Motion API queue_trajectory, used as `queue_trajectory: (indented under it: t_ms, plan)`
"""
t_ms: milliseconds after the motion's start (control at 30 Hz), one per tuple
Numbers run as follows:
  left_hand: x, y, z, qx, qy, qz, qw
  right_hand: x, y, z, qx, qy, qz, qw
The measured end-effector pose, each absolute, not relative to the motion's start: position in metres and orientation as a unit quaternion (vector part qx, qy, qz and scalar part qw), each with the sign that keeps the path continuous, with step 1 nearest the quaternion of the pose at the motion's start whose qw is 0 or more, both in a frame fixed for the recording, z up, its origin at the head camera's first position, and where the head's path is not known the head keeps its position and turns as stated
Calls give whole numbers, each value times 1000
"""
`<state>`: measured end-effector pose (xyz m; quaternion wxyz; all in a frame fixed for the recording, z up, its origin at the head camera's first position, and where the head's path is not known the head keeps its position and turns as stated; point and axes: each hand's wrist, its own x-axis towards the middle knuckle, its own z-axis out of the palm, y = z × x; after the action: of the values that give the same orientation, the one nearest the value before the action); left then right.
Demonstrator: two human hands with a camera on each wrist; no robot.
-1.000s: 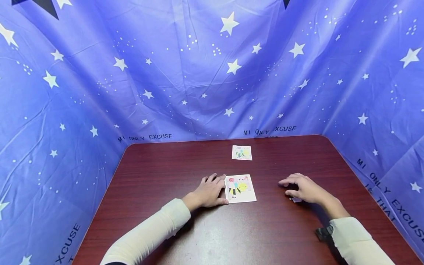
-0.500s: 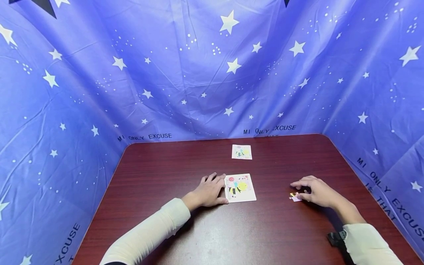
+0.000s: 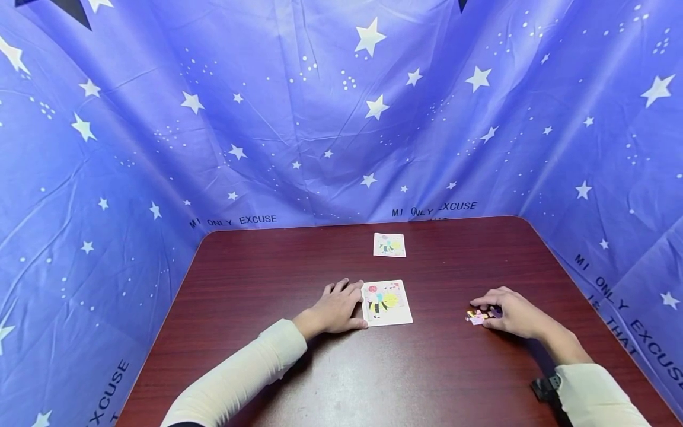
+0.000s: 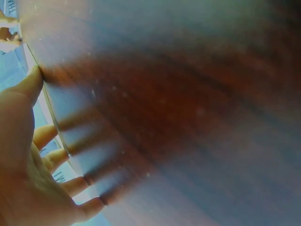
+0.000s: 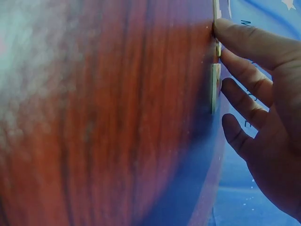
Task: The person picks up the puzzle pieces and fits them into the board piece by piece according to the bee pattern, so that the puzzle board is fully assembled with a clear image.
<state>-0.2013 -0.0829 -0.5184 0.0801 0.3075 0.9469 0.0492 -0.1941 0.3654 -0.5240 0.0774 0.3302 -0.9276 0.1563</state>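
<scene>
A square white-bordered puzzle board (image 3: 388, 303) with a yellow-and-black bee picture lies on the table. My left hand (image 3: 335, 309) rests at its left edge, fingers spread and thumb by the near corner. In the left wrist view the fingertips (image 4: 96, 206) come down on the tabletop. Off to the right, my right hand (image 3: 514, 314) is over a small cluster of shiny puzzle pieces (image 3: 476, 316). Its thumb and fingertips touch or nearly touch them, and the palm partly hides them. Flat wooden piece edges (image 5: 215, 88) show beside the fingers in the right wrist view.
A smaller card (image 3: 389, 245) with the same bee picture lies behind the board. The dark red wooden table (image 3: 256, 261) has a blue star-patterned cloth (image 3: 320, 118) around its back and sides. A black device (image 3: 544, 389) sits at the right wrist.
My right hand has moved to the right and slightly nearer, uncovering more of the puzzle pieces, which now show spread beside the thumb. The left hand and the board have stayed put.
</scene>
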Motion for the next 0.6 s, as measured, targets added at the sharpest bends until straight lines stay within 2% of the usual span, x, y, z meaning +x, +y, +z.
queue_trajectory:
  t_ms: [600]
  plan:
    - [-201, -82, -521, 309, 946, 57, 76, -198, 362, -528, 374, -906, 168, 108]
